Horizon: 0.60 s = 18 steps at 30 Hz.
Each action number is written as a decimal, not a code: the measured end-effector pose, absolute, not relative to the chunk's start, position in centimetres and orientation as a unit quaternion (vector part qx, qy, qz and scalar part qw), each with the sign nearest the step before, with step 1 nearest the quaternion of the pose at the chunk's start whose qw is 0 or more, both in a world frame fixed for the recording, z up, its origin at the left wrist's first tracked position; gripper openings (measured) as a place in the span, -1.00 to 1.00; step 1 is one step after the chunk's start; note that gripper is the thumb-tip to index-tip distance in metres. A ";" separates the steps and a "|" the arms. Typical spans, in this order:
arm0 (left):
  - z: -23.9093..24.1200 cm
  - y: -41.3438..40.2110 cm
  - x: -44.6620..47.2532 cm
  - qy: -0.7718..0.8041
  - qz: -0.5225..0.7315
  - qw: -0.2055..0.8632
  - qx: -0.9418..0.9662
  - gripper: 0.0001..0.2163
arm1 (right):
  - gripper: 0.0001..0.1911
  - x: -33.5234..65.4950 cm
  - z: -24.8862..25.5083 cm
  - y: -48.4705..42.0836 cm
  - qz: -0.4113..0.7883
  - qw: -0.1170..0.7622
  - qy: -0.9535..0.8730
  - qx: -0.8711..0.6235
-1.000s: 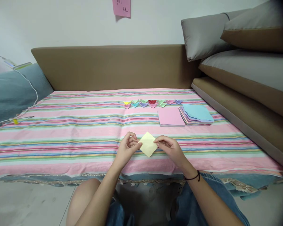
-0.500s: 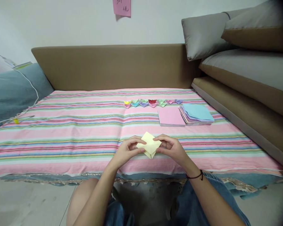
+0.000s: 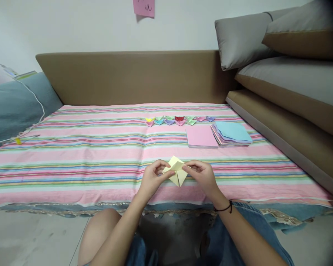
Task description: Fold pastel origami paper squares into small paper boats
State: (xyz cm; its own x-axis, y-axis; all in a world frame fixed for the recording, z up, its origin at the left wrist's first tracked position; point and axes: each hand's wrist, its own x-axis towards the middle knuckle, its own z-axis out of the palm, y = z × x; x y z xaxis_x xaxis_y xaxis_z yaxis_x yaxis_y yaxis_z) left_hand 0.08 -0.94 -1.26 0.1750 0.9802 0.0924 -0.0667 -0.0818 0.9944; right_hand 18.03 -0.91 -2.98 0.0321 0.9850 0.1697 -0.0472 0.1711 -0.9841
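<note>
A pale yellow folded paper point(image 3: 178, 178) is held up between my two hands, over the front part of the striped cloth. My left hand point(image 3: 154, 178) pinches its left corner, thumb on the near face and fingers behind. On the opposite corner, my right hand point(image 3: 202, 175) grips in the same way. The upper flap is bent upward along a crease, and a slit splits the lower point into two flaps. The fingertips behind the paper are partly hidden.
Several small folded paper shapes point(image 3: 180, 121) stand in two rows further back. Nearer lie a pink paper stack point(image 3: 202, 136) and a mixed-colour stack topped with blue point(image 3: 233, 132). Grey-brown cushions point(image 3: 288, 88) pile up at right. A white cord point(image 3: 34, 96) trails at left.
The paper's upper layer, flat half a second ago, is now folded upward, showing the slit below it. Both thumbs have moved inward and up on the paper.
</note>
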 end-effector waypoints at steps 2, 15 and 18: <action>-1.4 -0.9 0.1 0.422 0.506 0.528 0.535 -0.77 | -0.78 18.0 -3.0 -0.9 0.454 0.567 -0.511 -0.459; -2.2 -0.6 0.5 0.472 0.548 0.530 0.442 -0.78 | -0.79 17.5 -2.9 -1.1 0.436 0.607 -0.467 -0.473; -2.4 -0.6 0.7 0.472 0.549 0.536 0.434 -0.77 | -0.78 17.5 -2.9 -1.0 0.434 0.612 -0.456 -0.479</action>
